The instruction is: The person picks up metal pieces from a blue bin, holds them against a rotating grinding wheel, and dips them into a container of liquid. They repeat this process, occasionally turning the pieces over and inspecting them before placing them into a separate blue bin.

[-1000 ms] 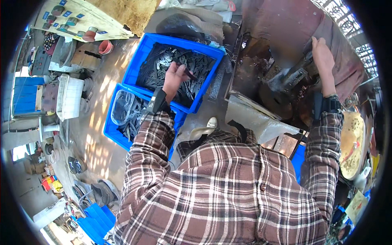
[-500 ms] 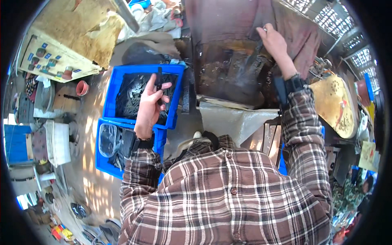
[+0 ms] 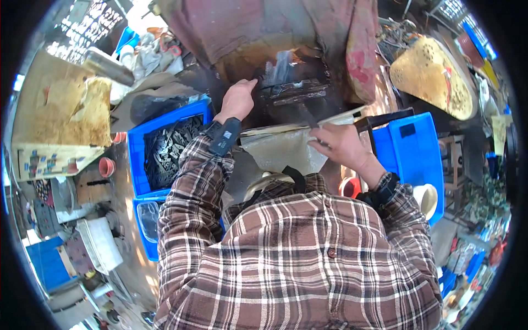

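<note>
My left hand reaches over the left side of a wet, dark brown basin. Its fingers are curled with the index finger forward; what they hold, if anything, is lost against the dark basin. My right hand is at the basin's front right edge, fingers closed on a dark flat strip that points up and left into the basin. Dark bars lie across the basin's middle, with a pale, shiny wet patch behind them.
A blue bin of dark metal strips stands left, another blue bin right. A reddish cloth hangs behind the basin, and a pale sheet covers its front. A control box with knobs sits far left.
My left hand has moved from above the left bin to the basin's left side. My right hand has come down from the basin's far right to its front edge. The view has shifted.
</note>
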Motion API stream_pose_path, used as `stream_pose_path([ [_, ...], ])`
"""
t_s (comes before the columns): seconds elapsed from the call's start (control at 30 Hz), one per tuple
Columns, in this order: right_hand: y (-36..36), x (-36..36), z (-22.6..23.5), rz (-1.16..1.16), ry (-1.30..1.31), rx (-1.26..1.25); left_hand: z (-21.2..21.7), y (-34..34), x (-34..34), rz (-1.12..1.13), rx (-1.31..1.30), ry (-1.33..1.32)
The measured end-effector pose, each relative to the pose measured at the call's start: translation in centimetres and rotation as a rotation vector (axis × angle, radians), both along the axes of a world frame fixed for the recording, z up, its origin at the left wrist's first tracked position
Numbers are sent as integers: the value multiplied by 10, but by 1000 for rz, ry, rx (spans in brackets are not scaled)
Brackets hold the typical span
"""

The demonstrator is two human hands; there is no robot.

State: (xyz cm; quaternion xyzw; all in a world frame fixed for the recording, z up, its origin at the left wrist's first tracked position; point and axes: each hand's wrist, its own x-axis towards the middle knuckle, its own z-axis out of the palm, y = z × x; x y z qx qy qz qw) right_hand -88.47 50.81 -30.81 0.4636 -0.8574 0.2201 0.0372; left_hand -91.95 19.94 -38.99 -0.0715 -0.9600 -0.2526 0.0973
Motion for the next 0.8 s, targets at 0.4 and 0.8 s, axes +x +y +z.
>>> stream_pose_path([
  [0.4,-12,14,-15,83,-279,52,-31,-3,-29,-125,-436,-359],
  [0.8,-43,-53,0,-490,-1082,-580,44,22,15,136,396,-228],
])
